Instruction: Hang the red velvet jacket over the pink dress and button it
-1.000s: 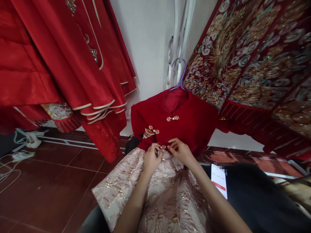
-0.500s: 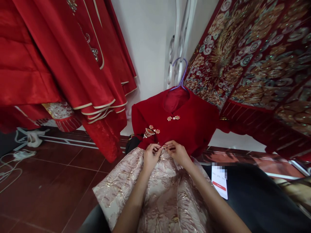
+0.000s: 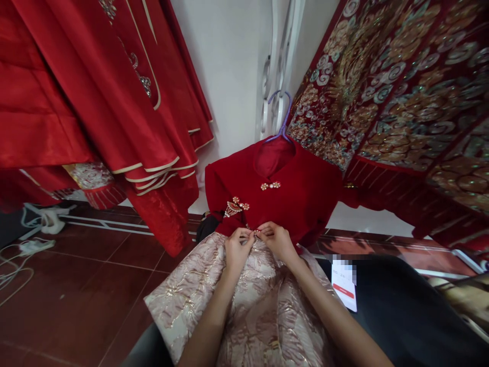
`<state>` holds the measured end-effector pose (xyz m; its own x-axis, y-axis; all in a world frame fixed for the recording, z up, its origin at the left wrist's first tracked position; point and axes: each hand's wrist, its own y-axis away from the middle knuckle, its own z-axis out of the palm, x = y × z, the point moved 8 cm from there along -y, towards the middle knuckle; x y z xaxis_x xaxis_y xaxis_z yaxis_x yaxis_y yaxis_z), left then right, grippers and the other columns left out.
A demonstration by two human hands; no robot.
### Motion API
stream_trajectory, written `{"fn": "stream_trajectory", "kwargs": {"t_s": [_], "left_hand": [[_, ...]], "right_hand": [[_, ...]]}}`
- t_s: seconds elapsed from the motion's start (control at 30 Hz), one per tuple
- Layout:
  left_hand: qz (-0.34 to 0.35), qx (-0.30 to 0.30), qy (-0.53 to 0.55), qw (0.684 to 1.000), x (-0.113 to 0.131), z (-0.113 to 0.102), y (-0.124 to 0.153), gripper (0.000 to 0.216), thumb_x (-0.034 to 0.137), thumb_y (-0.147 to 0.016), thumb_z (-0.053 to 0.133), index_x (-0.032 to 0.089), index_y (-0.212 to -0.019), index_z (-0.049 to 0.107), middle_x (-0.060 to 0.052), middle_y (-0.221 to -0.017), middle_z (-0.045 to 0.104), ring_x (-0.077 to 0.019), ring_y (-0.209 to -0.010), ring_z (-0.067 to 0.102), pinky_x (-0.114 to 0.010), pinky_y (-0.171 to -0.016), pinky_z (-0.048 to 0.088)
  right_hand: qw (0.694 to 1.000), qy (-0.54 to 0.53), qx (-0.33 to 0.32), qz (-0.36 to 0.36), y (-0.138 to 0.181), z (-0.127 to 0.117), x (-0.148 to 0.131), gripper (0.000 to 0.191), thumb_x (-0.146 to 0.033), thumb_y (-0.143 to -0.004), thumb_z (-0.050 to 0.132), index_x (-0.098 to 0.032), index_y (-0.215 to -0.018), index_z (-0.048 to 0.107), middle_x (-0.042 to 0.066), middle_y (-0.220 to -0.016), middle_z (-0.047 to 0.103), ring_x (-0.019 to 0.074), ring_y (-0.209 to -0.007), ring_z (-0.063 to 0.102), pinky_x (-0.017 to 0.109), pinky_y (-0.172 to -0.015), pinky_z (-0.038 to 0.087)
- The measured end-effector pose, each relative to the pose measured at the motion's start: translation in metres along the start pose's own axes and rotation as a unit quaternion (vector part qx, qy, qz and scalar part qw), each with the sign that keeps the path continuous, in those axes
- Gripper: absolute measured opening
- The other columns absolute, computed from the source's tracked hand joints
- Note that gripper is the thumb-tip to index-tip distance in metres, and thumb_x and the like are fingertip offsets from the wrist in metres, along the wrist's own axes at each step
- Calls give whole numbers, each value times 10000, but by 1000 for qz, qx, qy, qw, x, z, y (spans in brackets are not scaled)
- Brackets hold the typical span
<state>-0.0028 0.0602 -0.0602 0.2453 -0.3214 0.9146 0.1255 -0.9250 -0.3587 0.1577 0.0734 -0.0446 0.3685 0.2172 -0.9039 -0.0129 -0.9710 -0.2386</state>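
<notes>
Against the white wall (image 3: 233,76), a red velvet jacket (image 3: 298,199), pearl-clasped.

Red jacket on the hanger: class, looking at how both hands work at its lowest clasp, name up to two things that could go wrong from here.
1. The left hand and right hand pinch a small pearl clasp at the hem of the red jacket; a hard tug might loosen its beads.
2. The jacket hangs from a thin purple hanger; pulling downward could slip it off.
</notes>
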Motion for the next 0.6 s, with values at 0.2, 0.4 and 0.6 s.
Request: {"fn": "stream_trajectory", "kwargs": {"t_s": [0.2, 0.4, 0.6], "left_hand": [[-59, 66, 176, 980, 3, -10, -36, 334, 416, -746, 719, 167, -965, 679, -71, -949, 722, -149, -834, 682, -288, -787, 564], [-132, 38, 330, 934, 6, 3, -62, 408, 432, -646, 795, 151, -926, 703, -87, -1004, 728, -183, -949, 680, -370, -935, 514], [-132, 61, 325, 934, 12, 4, -63, 394, 395, -582, 824, 156, -856, 673, -59, -882, 730, -172, -866, 684, -341, -879, 510]], "right_hand": [[985, -47, -166, 15, -1, -11, -6, 191, -328, -704, 725, -175, -811, 683, 39, -769, 735, 159, -727, 689, 297, -724, 552], [962, -97, -252, 37, 7, -21, -17, 229, -347, -709, 738, -170, -840, 674, 25, -793, 735, 141, -739, 676, 297, -751, 524], [962, -100, -251, 34, 7, -13, -15, 231, -353, -732, 722, -168, -861, 673, 33, -813, 728, 143, -753, 667, 298, -756, 509]]}}
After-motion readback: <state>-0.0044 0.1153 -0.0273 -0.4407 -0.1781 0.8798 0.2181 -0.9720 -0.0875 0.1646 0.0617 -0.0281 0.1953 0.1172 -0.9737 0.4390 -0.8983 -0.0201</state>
